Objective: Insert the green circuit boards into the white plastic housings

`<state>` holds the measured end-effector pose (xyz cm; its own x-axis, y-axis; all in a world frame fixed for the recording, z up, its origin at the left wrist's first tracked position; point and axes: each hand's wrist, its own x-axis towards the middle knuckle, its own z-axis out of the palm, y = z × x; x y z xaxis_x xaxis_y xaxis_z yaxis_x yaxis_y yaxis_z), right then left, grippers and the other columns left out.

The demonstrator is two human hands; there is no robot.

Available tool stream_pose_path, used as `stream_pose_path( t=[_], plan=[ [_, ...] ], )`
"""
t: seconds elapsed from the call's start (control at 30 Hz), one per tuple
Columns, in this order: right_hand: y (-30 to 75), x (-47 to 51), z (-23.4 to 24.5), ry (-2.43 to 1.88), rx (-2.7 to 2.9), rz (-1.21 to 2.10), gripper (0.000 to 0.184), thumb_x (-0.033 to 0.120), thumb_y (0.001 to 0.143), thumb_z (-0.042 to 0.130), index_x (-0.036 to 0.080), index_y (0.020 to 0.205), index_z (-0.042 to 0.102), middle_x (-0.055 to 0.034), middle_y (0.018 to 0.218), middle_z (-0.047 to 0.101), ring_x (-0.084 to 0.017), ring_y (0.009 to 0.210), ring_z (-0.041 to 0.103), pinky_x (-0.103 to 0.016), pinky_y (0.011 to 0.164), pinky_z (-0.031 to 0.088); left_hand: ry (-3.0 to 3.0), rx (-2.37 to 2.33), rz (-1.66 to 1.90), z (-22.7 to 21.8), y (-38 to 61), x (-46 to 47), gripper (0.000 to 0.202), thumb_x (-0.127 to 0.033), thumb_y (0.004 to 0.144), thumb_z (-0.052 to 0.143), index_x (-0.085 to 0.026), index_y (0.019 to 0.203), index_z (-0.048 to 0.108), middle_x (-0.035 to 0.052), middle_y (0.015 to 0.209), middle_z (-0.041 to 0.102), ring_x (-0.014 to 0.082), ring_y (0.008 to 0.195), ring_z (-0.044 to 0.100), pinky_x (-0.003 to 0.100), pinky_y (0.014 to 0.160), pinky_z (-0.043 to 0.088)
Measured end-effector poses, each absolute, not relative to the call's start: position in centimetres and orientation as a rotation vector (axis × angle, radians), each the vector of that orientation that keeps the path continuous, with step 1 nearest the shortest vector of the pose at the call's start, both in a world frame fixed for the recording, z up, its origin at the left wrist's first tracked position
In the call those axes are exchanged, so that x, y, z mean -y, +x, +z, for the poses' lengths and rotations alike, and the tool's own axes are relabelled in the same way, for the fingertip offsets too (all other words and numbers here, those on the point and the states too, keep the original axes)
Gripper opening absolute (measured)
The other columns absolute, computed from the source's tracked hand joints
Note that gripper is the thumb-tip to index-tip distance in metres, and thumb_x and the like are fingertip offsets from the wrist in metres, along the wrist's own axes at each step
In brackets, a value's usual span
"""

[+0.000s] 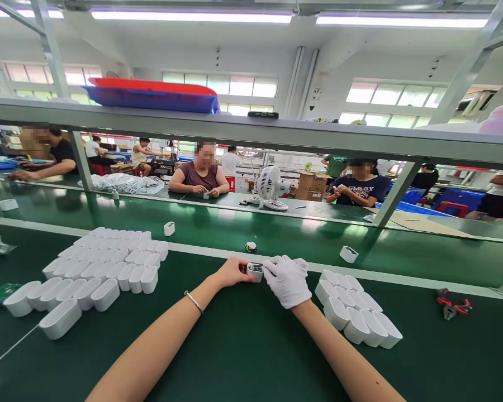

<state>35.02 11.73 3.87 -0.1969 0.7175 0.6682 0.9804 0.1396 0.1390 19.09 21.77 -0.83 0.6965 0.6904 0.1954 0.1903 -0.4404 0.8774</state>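
Beyond the green bench [243, 357], a co-worker's navy shirt [376, 191] is showing blurred lettering [364, 187]. Left hand [233, 272] is pinching a white case [257, 276] between both hands; gloved right hand [288, 281] is meeting its side, grip unclear.

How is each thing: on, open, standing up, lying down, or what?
Left hand: bare, gripping the white case.
White case: open-topped, parts showing inside.
Right hand: gloved, fingers close to the case.
White cases at left: grouped in rows.
Pliers: lying on the green table.
Fan: upright; spinning unclear.
Ceiling lights: lit.
Trays: stacked, red above blue.
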Motion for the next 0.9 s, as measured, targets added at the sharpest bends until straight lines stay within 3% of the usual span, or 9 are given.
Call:
stream_pose_path(
  t=[0.2,0.33,0.43,0.5,0.6,0.77,0.9],
  plan=[
    [34.6,-11.5,4.8,-1.726,1.984,-0.718,0.027,0.027,0.086,0.047,0.021,0.068,0.067,-0.0018,0.075,0.065,-0.013,0.073,0.05,-0.033,0.071,0.018,1.986,-0.698,0.688,-0.8,19.1,-21.6,0.032,-0.033,0.059,0.077,-0.009,0.079,0.068,-0.0011,0.06,0.053,0.0102,0.054,0.041,0.021,0.051,0.029],
    [34.7,-11.1,6.7,-2.205,1.932,-0.408,0.029,0.029,0.087,0.042,0.025,0.083,0.07,-0.0041,0.094,0.067,-0.02,0.089,0.057,-0.036,0.08,0.025,1.984,-0.761,0.713,-0.7,19.2,-20.9,0.03,-0.029,0.06,0.076,-0.01,0.082,0.069,-0.0015,0.059,0.054,0.011,0.054,0.044,0.021,0.051,0.03],
    [35.1,-10.8,7.5,-2.514,1.837,-0.142,0.026,0.022,0.083,0.045,0.021,0.084,0.071,-0.0095,0.093,0.068,-0.024,0.086,0.062,-0.033,0.069,0.036,1.964,-0.896,0.786,-0.3,19.3,-21.0,0.028,-0.026,0.06,0.077,-0.012,0.083,0.07,-0.0015,0.061,0.057,0.0128,0.058,0.05,0.022,0.054,0.035],
    [35.1,-10.7,7.5,-2.594,1.817,-0.054,0.021,0.01,0.074,0.052,0.017,0.078,0.071,-0.0131,0.085,0.069,-0.026,0.079,0.065,-0.029,0.06,0.038,1.918,-1.067,0.884,0.3,19.2,-21.9,0.025,-0.025,0.064,0.075,-0.013,0.086,0.069,0.0006,0.07,0.062,0.0146,0.066,0.055,0.023,0.06,0.04],
    [34.5,-10.6,7.3,-2.627,1.831,-0.044,0.025,-0.001,0.068,0.051,0.011,0.078,0.071,-0.0171,0.082,0.068,-0.028,0.08,0.066,-0.029,0.059,0.042,1.782,-1.405,1.05,1.1,18.0,-24.3,0.022,-0.024,0.077,0.067,-0.01,0.094,0.064,0.0071,0.089,0.063,0.0173,0.081,0.058,0.028,0.073,0.046],
    [32.3,-10.8,6.6,-2.532,1.88,-0.143,0.026,0.007,0.079,0.045,0.008,0.09,0.068,-0.0197,0.086,0.065,-0.028,0.085,0.065,-0.034,0.067,0.046,1.585,-1.801,1.17,1.3,14.6,-27.7,0.02,-0.024,0.086,0.059,-0.012,0.101,0.058,0.0097,0.103,0.058,0.0216,0.098,0.056,0.038,0.087,0.045],
    [30.9,-11.1,4.6,-2.385,1.968,-0.186,0.028,0.01,0.082,0.041,0.013,0.092,0.067,-0.0165,0.09,0.064,-0.026,0.083,0.064,-0.034,0.067,0.046,1.554,-1.931,1.221,1.1,14.3,-28.4,0.038,-0.021,0.087,0.055,-0.011,0.123,0.047,0.0159,0.126,0.045,0.0262,0.115,0.047,0.04,0.095,0.039]
  ],
)
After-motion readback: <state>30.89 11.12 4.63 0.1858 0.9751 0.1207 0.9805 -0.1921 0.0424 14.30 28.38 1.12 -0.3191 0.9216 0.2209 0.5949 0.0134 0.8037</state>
